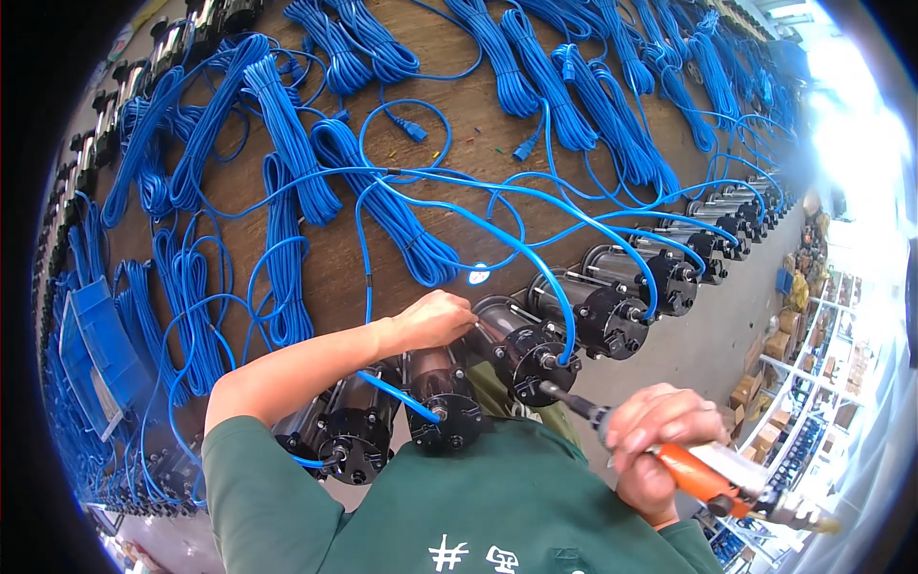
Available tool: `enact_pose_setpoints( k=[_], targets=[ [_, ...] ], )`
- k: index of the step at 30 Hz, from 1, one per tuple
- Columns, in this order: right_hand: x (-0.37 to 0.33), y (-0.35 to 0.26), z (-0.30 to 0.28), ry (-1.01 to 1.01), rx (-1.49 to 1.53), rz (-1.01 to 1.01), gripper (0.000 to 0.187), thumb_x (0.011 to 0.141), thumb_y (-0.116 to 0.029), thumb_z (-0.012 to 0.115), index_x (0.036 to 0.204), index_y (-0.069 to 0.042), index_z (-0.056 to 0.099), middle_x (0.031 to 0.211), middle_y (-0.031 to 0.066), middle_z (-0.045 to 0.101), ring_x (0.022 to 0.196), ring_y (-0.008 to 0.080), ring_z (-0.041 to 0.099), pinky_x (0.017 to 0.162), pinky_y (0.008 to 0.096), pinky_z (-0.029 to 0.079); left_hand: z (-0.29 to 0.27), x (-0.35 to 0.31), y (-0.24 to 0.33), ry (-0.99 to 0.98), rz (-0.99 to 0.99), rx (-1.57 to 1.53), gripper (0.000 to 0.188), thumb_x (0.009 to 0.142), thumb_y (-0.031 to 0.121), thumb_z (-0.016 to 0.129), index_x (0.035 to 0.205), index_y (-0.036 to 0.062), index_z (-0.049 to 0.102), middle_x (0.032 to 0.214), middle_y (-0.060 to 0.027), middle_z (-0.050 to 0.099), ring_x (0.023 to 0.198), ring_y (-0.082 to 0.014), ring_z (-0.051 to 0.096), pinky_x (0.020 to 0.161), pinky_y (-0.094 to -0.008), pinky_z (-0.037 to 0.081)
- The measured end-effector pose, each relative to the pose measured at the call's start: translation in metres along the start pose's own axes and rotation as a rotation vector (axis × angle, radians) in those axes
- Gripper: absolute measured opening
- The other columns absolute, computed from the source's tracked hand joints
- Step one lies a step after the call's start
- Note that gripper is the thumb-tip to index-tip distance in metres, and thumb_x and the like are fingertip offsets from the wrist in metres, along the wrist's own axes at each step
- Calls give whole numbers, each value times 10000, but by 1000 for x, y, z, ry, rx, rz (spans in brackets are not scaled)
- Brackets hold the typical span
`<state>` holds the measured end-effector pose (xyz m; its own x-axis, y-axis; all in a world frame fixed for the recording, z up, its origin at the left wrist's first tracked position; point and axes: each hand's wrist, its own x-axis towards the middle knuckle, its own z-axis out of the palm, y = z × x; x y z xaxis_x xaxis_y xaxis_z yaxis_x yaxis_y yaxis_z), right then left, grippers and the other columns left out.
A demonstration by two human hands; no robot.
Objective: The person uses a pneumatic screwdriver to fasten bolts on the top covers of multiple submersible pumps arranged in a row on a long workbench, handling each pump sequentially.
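Note:
My right hand (660, 440) is wrapped round an orange air screwdriver (696, 474). The driver's dark socket tip (564, 394) meets the black end cap of a clear cylinder (521, 349) with metal tie rods. At that cylinder's far end, my left hand (435, 319) has its fingers pinched together by a tie rod; what lies between them is too small to make out. A blue cable (516, 247) runs into the same end cap. Just left of it, beneath my left forearm, is another capped cylinder (445, 397) with its own blue cable.
Coiled blue cables (382, 201) cover much of the brown tabletop (459, 124). More cylinders (598, 316) line the table's near edge to the right, and others (354, 430) sit at left. A blue bin (100, 354) stands far left. Shelves and cardboard boxes (765, 435) are at right.

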<state>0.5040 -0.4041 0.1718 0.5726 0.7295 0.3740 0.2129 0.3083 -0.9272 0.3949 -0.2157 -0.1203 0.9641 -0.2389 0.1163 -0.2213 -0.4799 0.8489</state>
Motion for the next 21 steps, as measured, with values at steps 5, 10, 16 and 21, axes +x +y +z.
enact_pose_setpoints(
  k=[5, 10, 16, 21],
  targets=[
    [1, 39, 29, -74, -97, 51, 234, 757, 28, 662, 989, 22, 631, 803, 145, 687, 596, 203, 669, 524, 292, 561, 6, -2, -11, -49, 47, 124, 214, 800, 140, 693, 972, 15, 710, 831, -125, 658, 817, -308, 658, 704, -419, 540],
    [3, 66, 32, -277, -212, -49, 170, 746, 16, 648, 915, 33, 640, 745, 133, 683, 596, 193, 678, 555, 288, 573, 6, -7, -7, -3, 74, 109, 168, 810, 141, 681, 929, 25, 708, 781, -126, 633, 789, -312, 655, 666, -430, 532],
    [10, 70, 30, -413, -196, -68, 193, 743, -11, 642, 928, 39, 663, 793, 129, 719, 615, 168, 683, 599, 280, 576, -41, 0, 11, -104, -89, 232, 160, 784, 152, 679, 844, 5, 706, 764, -181, 650, 760, -351, 668, 650, -449, 544],
    [9, 54, 14, -375, -19, 33, 252, 746, 10, 640, 995, 31, 667, 848, 135, 710, 645, 143, 670, 608, 264, 557, -175, 14, 114, -276, -639, 559, 158, 745, 113, 685, 776, -41, 702, 777, -250, 680, 755, -397, 688, 679, -468, 569]
  ],
)
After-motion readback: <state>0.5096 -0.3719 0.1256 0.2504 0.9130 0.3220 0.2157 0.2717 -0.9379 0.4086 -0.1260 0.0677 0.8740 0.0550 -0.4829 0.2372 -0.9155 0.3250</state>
